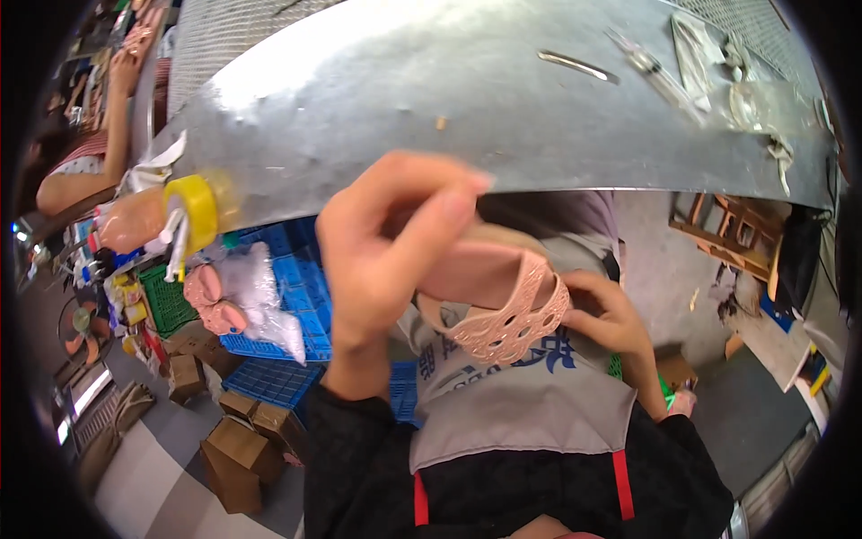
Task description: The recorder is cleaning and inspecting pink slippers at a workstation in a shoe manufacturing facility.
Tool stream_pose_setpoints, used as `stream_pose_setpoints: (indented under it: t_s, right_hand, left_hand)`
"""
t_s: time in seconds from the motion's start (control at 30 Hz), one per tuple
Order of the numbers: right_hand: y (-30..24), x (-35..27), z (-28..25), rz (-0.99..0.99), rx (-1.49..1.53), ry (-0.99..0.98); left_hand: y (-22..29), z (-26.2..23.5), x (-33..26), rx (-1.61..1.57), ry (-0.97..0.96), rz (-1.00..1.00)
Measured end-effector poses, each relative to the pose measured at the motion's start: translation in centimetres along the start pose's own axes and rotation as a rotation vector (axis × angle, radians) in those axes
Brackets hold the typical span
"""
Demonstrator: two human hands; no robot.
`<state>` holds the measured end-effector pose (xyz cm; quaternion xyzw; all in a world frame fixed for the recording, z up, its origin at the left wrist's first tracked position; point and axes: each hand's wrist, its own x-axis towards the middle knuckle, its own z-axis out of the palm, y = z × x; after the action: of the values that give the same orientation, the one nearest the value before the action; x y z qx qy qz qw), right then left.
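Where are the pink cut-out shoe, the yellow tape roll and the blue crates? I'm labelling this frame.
pink cut-out shoe (512, 319), head view, on its perforated upper.
yellow tape roll (197, 208), head view, on its outer band.
blue crates (292, 260), head view, on a lattice wall.

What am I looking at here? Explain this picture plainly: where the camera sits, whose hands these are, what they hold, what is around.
The camera is worn on a person's head and looks down, so the edges bend like a fishbowl. There is no machine; two bare hands work here. The left hand and the right hand both have a grip on a pink sandal with a cut-out strap, held close above the person's grey apron. Beyond the hands lies a metal worktable with a few small tools on its far right. At its left edge stands a yellow tape roll. Below are blue crates, more pink sandals and cardboard boxes on the floor. Another person's arm shows far left.
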<state>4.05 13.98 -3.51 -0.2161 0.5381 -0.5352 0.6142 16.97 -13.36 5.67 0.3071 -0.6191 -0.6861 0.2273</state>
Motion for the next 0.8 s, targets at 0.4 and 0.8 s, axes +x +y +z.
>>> stream_pose_setpoints:
  t_s: [0.4,0.8]
  right_hand:
    - [-2.2,2.5,1.7,-0.033,0.212,0.093]
    - [-8.6,5.2,4.8,-0.682,-0.805,0.287]
  left_hand:
    - [-6.9,3.8,0.6,-0.739,-0.197,-0.174]
    - [-6.2,4.6,0.2,-0.278,-0.2,-0.147]
